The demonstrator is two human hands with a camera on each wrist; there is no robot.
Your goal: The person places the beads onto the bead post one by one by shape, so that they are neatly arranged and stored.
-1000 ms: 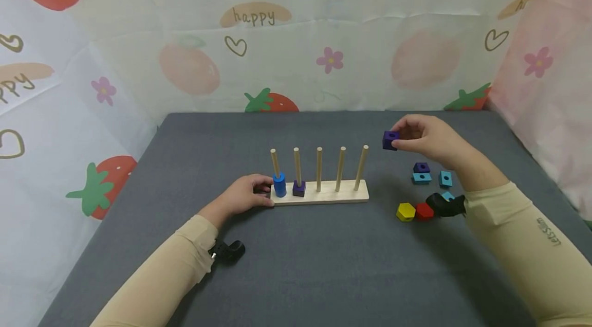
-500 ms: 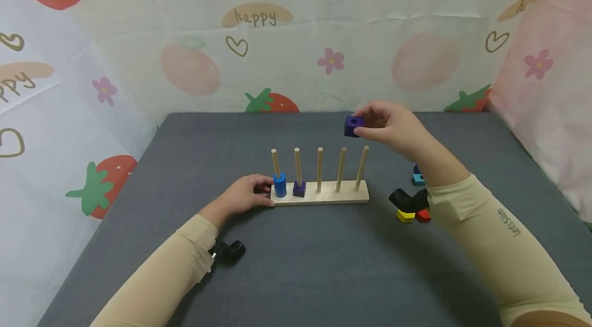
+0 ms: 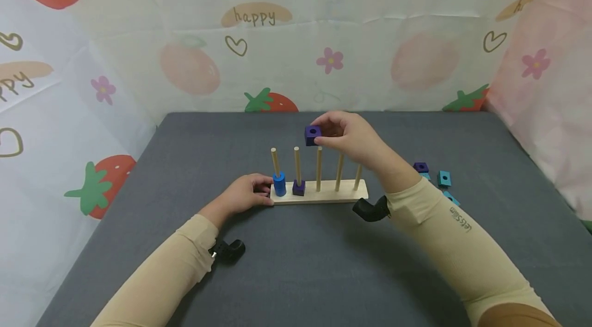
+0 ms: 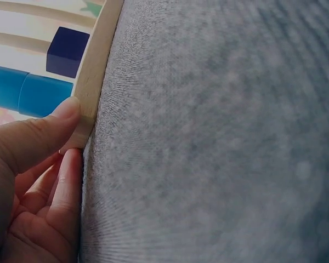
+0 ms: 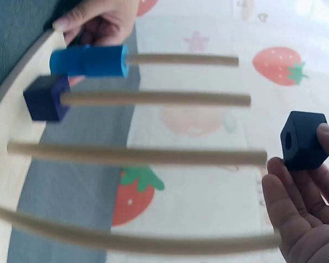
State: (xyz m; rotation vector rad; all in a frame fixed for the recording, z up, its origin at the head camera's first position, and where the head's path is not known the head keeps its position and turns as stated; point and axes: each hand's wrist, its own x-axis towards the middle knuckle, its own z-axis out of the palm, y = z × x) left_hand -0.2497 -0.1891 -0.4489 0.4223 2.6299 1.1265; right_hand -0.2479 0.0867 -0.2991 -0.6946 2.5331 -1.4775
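- Above the pegs (image 3: 319,170), between second and third from my left and nearer the third's tip, hangs the block (image 3: 311,135); lowered off-centre, it could catch on a peg tip and tilt.
- It sits at the fingertips of my right hand (image 3: 351,137), pinched against the thumb; a weak pinch could drop it.
- My fingers might also knock the third peg, close below.
- My left hand (image 3: 245,194) grips the base (image 3: 344,195); loosened, it could let the base skid.
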